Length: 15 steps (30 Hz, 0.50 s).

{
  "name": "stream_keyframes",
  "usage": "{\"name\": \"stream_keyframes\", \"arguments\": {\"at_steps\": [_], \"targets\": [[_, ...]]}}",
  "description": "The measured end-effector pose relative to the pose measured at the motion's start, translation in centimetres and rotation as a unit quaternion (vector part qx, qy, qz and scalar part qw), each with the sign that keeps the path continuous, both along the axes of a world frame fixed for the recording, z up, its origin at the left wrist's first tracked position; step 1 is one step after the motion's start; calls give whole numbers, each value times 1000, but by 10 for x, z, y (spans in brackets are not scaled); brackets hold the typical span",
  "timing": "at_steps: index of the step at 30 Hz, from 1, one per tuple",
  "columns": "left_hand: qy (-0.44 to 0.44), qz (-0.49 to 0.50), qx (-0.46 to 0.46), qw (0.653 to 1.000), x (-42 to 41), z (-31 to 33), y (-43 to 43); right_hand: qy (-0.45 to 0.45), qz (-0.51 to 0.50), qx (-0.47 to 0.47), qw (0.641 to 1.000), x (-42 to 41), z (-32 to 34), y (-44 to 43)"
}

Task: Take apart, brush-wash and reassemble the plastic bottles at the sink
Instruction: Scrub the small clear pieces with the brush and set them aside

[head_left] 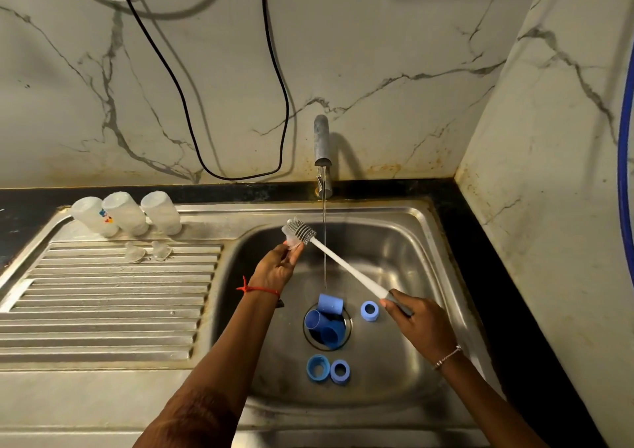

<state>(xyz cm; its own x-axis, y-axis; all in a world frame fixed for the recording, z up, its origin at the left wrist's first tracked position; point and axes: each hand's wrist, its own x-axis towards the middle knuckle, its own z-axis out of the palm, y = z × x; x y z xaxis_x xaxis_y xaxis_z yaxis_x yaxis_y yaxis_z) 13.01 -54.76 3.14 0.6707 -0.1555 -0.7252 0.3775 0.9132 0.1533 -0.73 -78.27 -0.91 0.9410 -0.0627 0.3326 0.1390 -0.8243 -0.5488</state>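
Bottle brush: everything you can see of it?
The brush is long and slim, with a white plastic-looking handle, a greyer grip end and a grey ribbed head. It slants over the sink, head up-left, beside the running water. The right hand grips its end. Its head touches a clear piece pinched by the left hand.

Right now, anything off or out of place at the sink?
Two things. The blue caps lie piled on the drain, under the running water stream, which could slow draining. A black cable loops down the wall almost to the counter beside the tap, close to the water. Nothing looks spilled or broken.
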Motion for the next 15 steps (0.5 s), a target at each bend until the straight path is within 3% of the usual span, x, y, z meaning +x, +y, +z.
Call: {"name": "stream_keyframes", "arguments": {"at_steps": [10,15], "targets": [[-14,-3,15,1000,6,-19,13,73,5,-1,997,-10,-5,-21],[-61,-27,151,986,2,-16,12,51,-24,81,995,-10,-4,-23]]}}
